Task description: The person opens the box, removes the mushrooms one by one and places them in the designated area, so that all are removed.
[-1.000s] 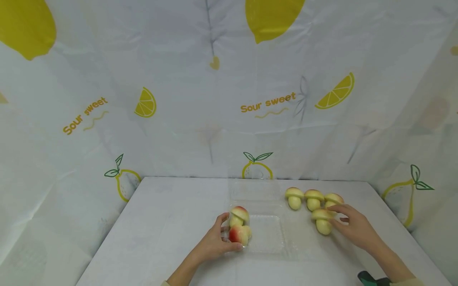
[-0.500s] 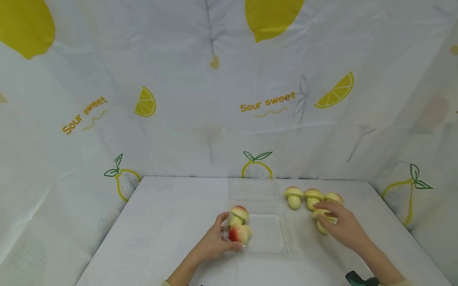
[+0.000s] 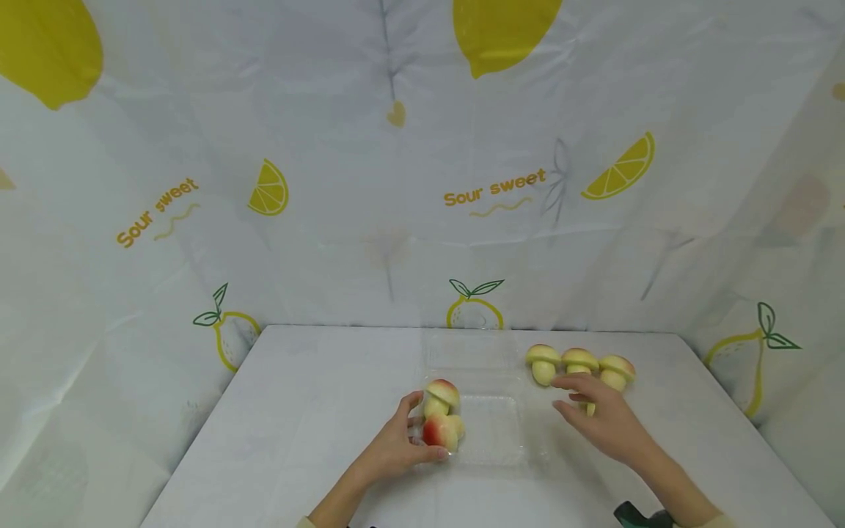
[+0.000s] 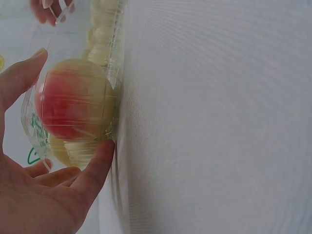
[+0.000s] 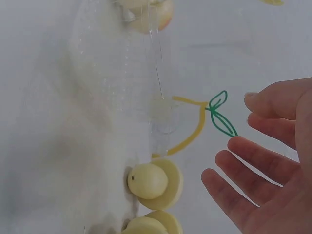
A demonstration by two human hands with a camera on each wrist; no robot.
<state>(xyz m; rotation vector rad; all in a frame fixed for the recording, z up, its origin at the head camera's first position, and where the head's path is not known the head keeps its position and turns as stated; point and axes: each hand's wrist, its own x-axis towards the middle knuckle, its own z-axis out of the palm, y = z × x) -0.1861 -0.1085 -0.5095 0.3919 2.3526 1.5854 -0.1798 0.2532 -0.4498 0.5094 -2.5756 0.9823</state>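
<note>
A clear plastic clamshell box (image 3: 491,429) lies with its lid (image 3: 469,350) raised at the back. Two mushrooms (image 3: 442,394) with red-tinged cream caps sit along its left side, one behind the other. My left hand (image 3: 394,446) holds that side of the box; thumb and fingers span its wall, beside the nearer mushroom (image 4: 73,100). To the right, my right hand (image 3: 604,419) hovers with fingers spread and nothing in them. A pale mushroom stem (image 3: 590,409) shows behind it, mostly hidden by the hand. Three more mushrooms (image 3: 543,365) stand in a row just beyond.
The white table (image 3: 317,396) meets a wall sheet (image 3: 343,242) printed with lemons at the back. A dark green and black object (image 3: 637,515) sits at my right wrist, near the bottom edge.
My right hand has moved left, from the right side of the nearest loose mushroom to in front of it, covering most of it. My left hand and the box stay put.
</note>
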